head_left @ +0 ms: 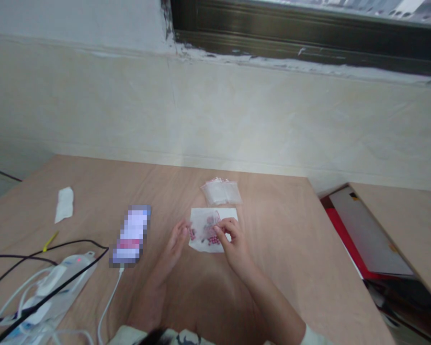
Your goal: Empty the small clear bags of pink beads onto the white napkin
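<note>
As the right hand point(235, 247) grips a clear bag point(203, 226), the left hand point(174, 244) touches it.

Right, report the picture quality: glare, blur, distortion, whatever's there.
In the head view, the wooden tabletop carries a pale, washed-out sheen; the dark window frame slants, probably from wide-angle distortion; the right hand and the plastic bag look soft, with detail smeared; a pixelated block hides one object; a dark blur intrudes at the bottom edge.

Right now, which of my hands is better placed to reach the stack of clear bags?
Probably your right hand: it is nearer the stack of clear bags than your left hand, though its fingers hold the bag of pink beads.
</note>
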`<state>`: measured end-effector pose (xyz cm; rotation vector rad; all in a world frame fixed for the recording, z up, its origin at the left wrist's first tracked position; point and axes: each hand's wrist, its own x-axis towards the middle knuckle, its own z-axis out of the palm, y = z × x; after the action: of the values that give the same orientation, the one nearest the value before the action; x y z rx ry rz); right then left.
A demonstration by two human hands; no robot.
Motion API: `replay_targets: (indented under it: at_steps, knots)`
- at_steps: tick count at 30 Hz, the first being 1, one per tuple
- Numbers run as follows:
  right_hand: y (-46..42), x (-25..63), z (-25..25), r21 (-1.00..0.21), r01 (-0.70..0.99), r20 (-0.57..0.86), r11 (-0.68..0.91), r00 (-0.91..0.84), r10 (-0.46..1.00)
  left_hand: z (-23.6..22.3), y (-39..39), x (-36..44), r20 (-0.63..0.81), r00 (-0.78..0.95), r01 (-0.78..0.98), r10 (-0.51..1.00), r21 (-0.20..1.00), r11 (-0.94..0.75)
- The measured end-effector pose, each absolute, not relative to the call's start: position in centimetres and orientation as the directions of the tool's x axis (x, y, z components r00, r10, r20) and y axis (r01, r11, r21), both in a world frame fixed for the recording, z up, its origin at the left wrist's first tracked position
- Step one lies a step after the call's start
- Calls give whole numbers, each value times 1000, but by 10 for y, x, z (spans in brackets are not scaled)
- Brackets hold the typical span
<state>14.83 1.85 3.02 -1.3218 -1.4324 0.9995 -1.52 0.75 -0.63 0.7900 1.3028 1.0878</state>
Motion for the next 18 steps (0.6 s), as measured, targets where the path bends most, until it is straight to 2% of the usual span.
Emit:
replay_targets:
  at_steps: [3,6,8,12,15,18]
  knots:
    - [17,147,31,-965,244,87,96,-47,995,-7,5,-8,-406,24,-449,914,812,372]
    - [19,150,23,-979,203,25,38,-62,998,-6,6,-2,-405,70,-550,912,747,374]
    - [24,156,13,-979,202,-28,-29,8,1000,-6,8,-2,-418,66,-580,906,723,376]
    - [41,168,-14,-905,421,-5,-64,139,990,-6,11,-6,-448,41,-642,893,674,367]
    - [50,172,-32,-815,579,39,-19,88,995,-8,12,-8,-467,36,-654,883,657,374]
    - [54,171,-42,-762,647,40,3,42,998,-10,13,-8,-465,53,-661,884,647,380]
